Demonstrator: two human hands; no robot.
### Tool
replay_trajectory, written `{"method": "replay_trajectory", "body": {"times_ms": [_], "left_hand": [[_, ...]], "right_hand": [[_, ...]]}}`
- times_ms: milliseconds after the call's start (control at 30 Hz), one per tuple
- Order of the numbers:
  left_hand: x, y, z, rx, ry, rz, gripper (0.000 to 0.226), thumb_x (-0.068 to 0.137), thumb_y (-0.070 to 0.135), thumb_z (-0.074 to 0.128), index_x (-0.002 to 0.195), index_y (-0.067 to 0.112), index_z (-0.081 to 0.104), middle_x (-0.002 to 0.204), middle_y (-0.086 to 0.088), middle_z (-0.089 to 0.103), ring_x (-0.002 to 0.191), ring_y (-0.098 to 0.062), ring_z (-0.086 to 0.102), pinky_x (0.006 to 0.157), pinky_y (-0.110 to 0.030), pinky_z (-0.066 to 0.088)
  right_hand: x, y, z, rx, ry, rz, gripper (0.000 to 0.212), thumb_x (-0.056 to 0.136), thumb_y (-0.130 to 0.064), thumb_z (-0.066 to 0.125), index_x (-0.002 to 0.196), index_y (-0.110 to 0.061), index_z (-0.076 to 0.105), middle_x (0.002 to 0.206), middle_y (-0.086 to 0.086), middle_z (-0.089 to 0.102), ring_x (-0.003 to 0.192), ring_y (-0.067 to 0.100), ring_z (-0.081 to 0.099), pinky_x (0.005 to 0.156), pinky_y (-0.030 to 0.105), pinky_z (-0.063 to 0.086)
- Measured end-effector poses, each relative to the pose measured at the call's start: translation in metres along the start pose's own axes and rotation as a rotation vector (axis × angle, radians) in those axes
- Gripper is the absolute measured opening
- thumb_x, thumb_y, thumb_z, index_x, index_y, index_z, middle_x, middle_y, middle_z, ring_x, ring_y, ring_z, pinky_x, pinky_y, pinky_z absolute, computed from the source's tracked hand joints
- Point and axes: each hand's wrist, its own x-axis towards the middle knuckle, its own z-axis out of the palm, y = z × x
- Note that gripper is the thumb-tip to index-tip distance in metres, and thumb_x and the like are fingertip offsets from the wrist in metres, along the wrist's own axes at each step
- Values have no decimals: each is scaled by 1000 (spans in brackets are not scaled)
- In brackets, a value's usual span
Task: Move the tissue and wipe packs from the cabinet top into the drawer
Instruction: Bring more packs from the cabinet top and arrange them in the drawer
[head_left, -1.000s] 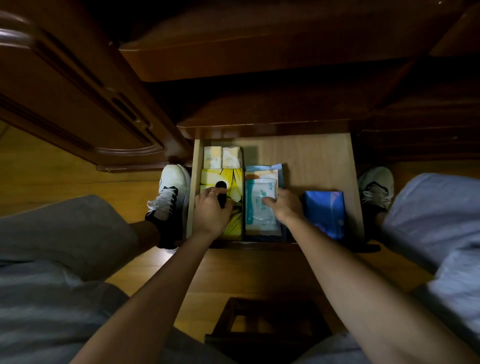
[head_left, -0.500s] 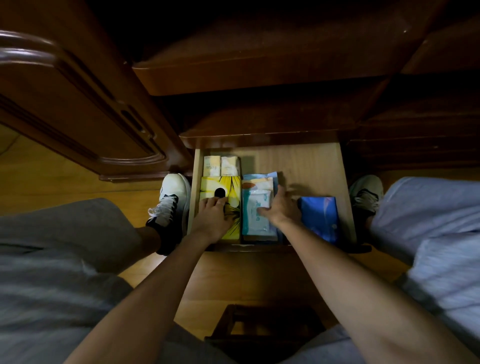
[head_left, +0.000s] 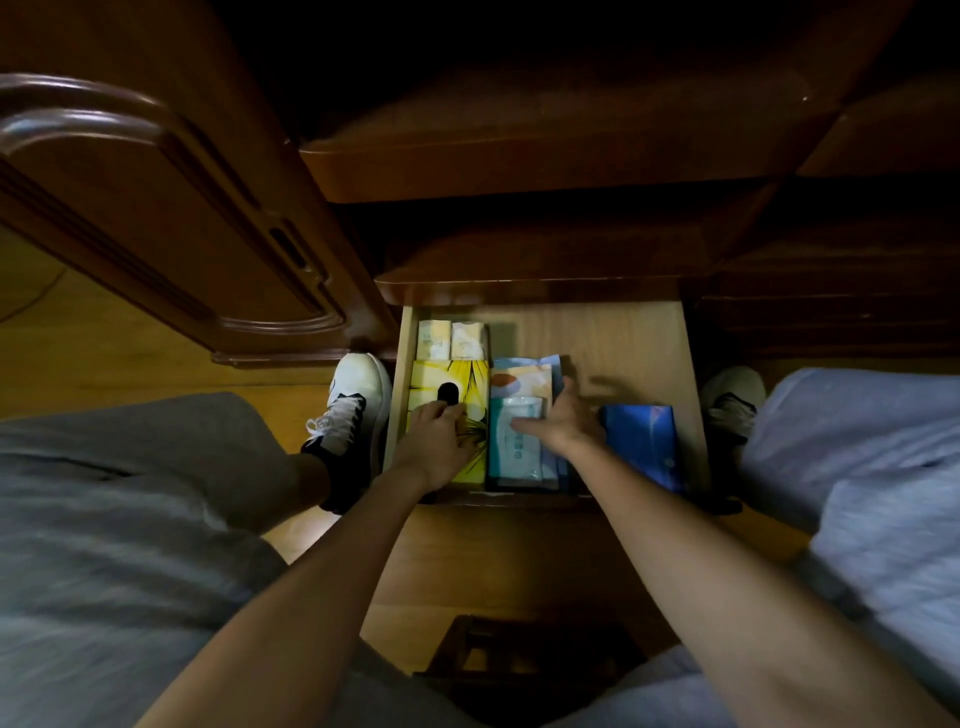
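Note:
The open wooden drawer (head_left: 623, 343) holds several packs. A yellow tissue box (head_left: 441, 376) with a dark oval slot lies at its left, and my left hand (head_left: 434, 444) rests flat on the box's near half. Two small pale packs (head_left: 453, 340) sit behind it. In the middle lies a stack of wipe packs (head_left: 517, 441), a white and teal one on top. My right hand (head_left: 563, 421) lies open over the stack's right edge, fingers spread, thumb on the top pack. A blue pack (head_left: 644, 441) lies to the right.
A dark cabinet top (head_left: 545, 156) overhangs the drawer, and an open cabinet door (head_left: 156, 218) stands at the left. My shoes (head_left: 353, 400) flank the drawer on the wooden floor. A dark wooden stool (head_left: 519, 660) sits below, between my knees.
My right hand has slid from the near left of the wipe stack to its right edge and spread its fingers. My left hand has shifted slightly toward me on the yellow box.

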Motion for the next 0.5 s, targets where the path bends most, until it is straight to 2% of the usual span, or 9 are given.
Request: {"method": "replay_trajectory", "body": {"times_ms": [67, 167, 233, 300, 400, 500], "left_hand": [[-2, 8, -7, -28, 49, 21, 64, 92, 35, 66, 150, 18, 45, 152, -10, 43, 140, -30, 37, 111, -43, 41], [-7, 33, -38, -45, 123, 70, 51, 95, 32, 63, 143, 22, 51, 152, -3, 45, 128, -27, 53, 95, -40, 52], [-13, 51, -72, 10, 218, 135, 44, 97, 33, 59, 139, 25, 54, 151, 1, 45, 120, -26, 60, 85, -38, 55], [-24, 70, -116, 28, 375, 214, 39, 97, 33, 56, 135, 27, 58, 144, 4, 51, 115, -24, 62, 81, -38, 54], [-48, 103, -190, -14, 625, 374, 30, 98, 30, 53, 127, 34, 60, 132, 10, 57, 92, -14, 66, 69, -31, 55], [-70, 136, -261, -56, 861, 512, 26, 98, 25, 54, 121, 32, 63, 119, 13, 62, 76, -2, 56, 58, -20, 42]], "right_hand": [[-6, -6, -12, -1, 9, -45, 84, 79, -49, 80, 143, -21, 34, 134, 7, 60, 119, 32, 60, 86, 42, 51], [-20, -26, -44, 27, -35, -140, 77, 84, -41, 77, 146, -18, 38, 140, 8, 56, 124, 30, 56, 99, 46, 50], [-34, -45, -73, 48, -47, -247, 67, 87, -32, 77, 145, -15, 46, 139, 8, 58, 124, 25, 57, 101, 36, 49], [-56, -68, -111, 68, -4, -391, 51, 91, -26, 73, 138, -16, 56, 126, 0, 66, 116, 17, 63, 96, 29, 51], [-101, -109, -178, 70, 188, -628, 25, 95, -27, 66, 120, -31, 67, 105, -21, 68, 95, -1, 66, 87, 29, 57], [-148, -155, -241, 9, 493, -846, 19, 96, -23, 58, 93, -40, 68, 88, -23, 67, 82, -10, 62, 68, 17, 51]]}}
